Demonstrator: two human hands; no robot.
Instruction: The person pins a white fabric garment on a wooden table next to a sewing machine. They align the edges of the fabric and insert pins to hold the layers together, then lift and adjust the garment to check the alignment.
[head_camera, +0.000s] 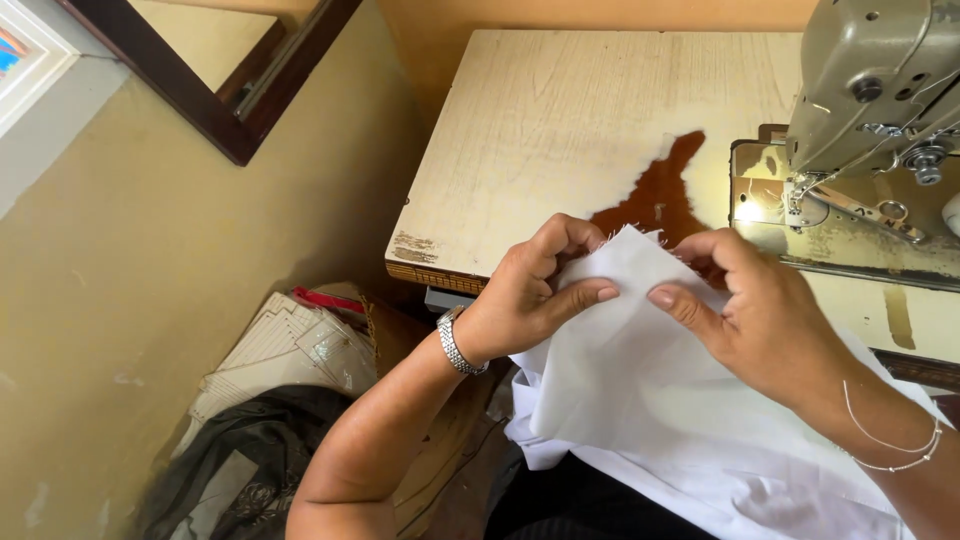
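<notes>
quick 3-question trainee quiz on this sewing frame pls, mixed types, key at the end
1. True or false: both hands pinch the white cloth at its frayed top edge.
2. Which wrist carries the metal watch? A) left B) right C) neither
3. Fill in: the dark brown patch of worn veneer lies on the wooden table, to the ____ of the sewing machine as the picture shows it.

Key
1. True: the left hand and the right hand each grip the edge between thumb and fingers.
2. A; the right wrist has thin bangles.
3. left
</notes>
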